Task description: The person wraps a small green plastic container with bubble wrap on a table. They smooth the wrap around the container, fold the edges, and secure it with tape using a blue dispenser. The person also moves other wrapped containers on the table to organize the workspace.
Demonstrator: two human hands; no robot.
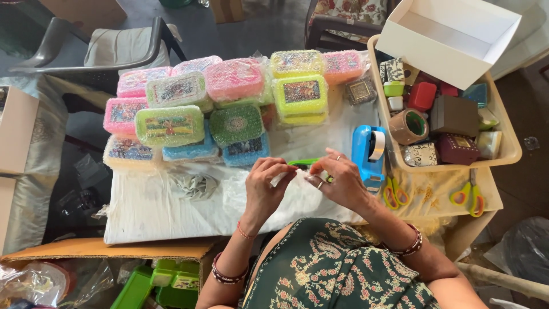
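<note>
My left hand [264,182] and my right hand [336,178] meet over the white-covered table [148,212]. Between them they pinch a small strip of clear tape or plastic film [281,177]. Partly hidden behind my fingers lies a green box [303,163]. Just right of my right hand stands a blue tape dispenser [369,154]. Beyond my hands is a stack of several bubble-wrapped boxes [229,97] in pink, green, yellow and blue.
A cream tray [509,150] at the right holds small boxes and a brown tape roll [409,126]; a white open box [452,34] rests on it. Two scissors [394,193] [472,197] lie below. A cardboard box with green containers [166,277] sits at lower left. Chairs stand behind.
</note>
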